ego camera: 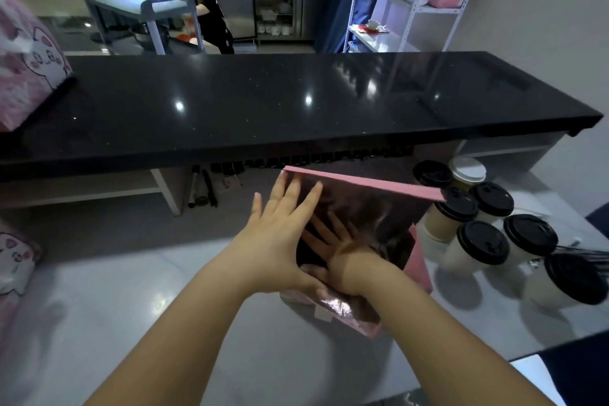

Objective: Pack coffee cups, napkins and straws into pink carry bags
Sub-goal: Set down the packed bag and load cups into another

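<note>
Right now I have the pink carry bag (362, 182) standing on the white worktop (164, 290), just in front of the raised black counter (263, 102), with its mouth turned up toward me. My left hand (280, 241) lies flat against the outside of the bag's left wall. Its fingers are straight and close together, reaching up to the far rim, and the thumb runs along the near edge. My right hand (336, 241) is down inside the bag to the wrist, with the fingers spread wide and straight against the glossy inner lining. Neither hand grips anything; both press on the bag's walls, one from outside and one from inside.

Just to the right of the bag, touching or nearly so, stands a cluster of coffee cups (484, 242) with pale bodies and black lids. One cup with a white lid (468, 170) stands at the back of the cluster. At the far left, a pink cat-print bag (33, 59) rests on the black counter, and another one (13, 257) shows at the edge of the worktop.
</note>
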